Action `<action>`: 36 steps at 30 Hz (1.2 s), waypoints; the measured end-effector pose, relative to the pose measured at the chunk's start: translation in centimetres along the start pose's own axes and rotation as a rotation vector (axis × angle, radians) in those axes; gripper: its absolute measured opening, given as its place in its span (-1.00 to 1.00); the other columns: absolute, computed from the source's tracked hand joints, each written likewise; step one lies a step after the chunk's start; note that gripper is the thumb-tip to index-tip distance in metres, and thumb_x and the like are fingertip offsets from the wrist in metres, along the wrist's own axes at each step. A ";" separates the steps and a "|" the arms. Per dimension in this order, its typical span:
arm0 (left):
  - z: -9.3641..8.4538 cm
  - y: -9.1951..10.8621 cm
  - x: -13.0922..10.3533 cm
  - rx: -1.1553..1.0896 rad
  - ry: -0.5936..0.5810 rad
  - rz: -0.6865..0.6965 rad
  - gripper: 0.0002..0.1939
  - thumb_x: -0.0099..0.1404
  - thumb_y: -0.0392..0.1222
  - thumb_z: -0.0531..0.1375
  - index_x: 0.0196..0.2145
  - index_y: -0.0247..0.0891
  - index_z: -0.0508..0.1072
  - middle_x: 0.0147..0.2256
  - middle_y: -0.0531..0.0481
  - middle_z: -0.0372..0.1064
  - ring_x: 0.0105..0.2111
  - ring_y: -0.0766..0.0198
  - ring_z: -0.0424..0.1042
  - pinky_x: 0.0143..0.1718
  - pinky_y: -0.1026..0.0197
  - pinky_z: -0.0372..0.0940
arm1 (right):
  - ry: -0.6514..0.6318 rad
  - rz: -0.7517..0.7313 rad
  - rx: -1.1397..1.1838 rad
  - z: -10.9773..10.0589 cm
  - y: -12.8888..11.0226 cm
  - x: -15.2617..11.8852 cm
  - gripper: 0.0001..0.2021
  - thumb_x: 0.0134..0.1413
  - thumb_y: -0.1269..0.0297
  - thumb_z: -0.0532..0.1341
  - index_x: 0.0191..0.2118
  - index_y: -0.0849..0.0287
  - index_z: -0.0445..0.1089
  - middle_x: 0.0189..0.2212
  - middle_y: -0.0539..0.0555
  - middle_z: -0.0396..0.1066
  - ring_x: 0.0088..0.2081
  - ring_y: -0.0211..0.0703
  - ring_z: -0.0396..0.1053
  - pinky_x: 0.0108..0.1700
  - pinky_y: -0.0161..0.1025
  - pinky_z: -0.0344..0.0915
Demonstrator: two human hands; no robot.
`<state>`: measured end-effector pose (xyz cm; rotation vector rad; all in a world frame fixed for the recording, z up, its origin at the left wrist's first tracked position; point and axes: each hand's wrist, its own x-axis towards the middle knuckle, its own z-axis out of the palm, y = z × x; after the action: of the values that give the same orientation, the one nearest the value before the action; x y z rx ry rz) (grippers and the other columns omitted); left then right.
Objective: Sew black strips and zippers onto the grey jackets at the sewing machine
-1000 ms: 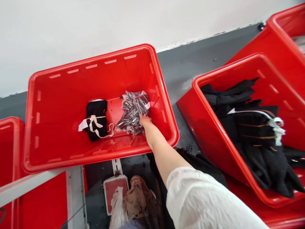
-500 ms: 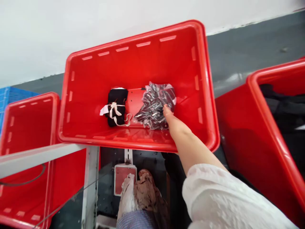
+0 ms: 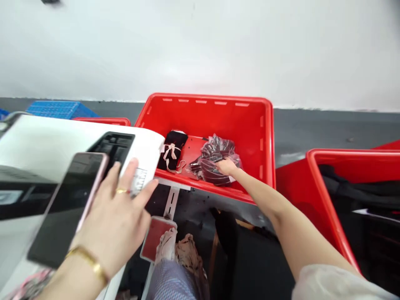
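One red bin [image 3: 203, 112] surrounds our right hand [image 3: 227, 166], which grasps a plastic bag [image 3: 215, 168]; our left hand [image 3: 120, 212], fingers spread, is beside a phone [image 3: 68, 208].

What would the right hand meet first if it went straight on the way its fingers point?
The right hand would first press into the clear plastic bag at its fingertips; beyond that, the tied black bundle looks next in line, though depth is unclear.

- Center: right hand [image 3: 227, 166] on a crinkled clear plastic bag of dark items [image 3: 215, 160], inside a red plastic bin [image 3: 187, 113].
- Lower left: left hand [image 3: 114, 212], fingers spread over a white tabletop [image 3: 53, 131], beside a pink-edged black phone [image 3: 67, 208].
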<state>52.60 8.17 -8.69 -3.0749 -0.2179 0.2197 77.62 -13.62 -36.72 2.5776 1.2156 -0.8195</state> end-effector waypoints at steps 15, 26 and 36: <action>3.7 10.8 -14.7 -1.187 0.177 -0.321 -0.44 0.28 0.00 -0.11 0.16 -0.34 0.06 0.15 -0.20 0.02 0.16 0.13 0.00 0.17 0.03 -0.09 | 0.391 -0.911 0.208 -13.7 -17.7 -39.4 -0.68 0.17 0.32 -0.19 -0.58 0.17 0.04 -0.64 -0.01 0.16 -0.56 -0.29 0.09 -0.29 -0.29 0.10; 10.9 22.8 -47.5 -2.893 0.997 -1.468 -0.49 0.25 0.11 -0.04 -0.06 -0.32 0.37 -0.18 -0.18 0.42 -0.08 0.04 0.34 -0.02 0.03 0.19 | -0.310 -1.734 0.396 -6.7 -39.7 -43.3 -0.63 0.25 0.23 -0.15 -0.53 0.20 0.17 -0.60 0.03 0.21 -0.45 -0.25 0.19 -0.34 -0.28 0.16; 10.6 35.0 -67.6 -2.424 2.352 -1.859 -0.63 0.26 -0.04 0.01 -0.16 -0.38 0.39 -0.36 -0.14 0.47 -0.26 0.12 0.45 -0.11 0.08 0.28 | -0.413 -2.171 -0.198 7.0 -59.6 -54.7 -0.78 0.20 0.39 -0.06 -0.34 0.22 0.32 -0.50 0.05 0.32 -0.41 -0.22 0.23 -0.32 -0.25 0.11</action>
<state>-10.44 -35.73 -12.01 -0.7754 1.0826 1.5482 1.59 -13.45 -8.26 -0.0829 3.1072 -1.0202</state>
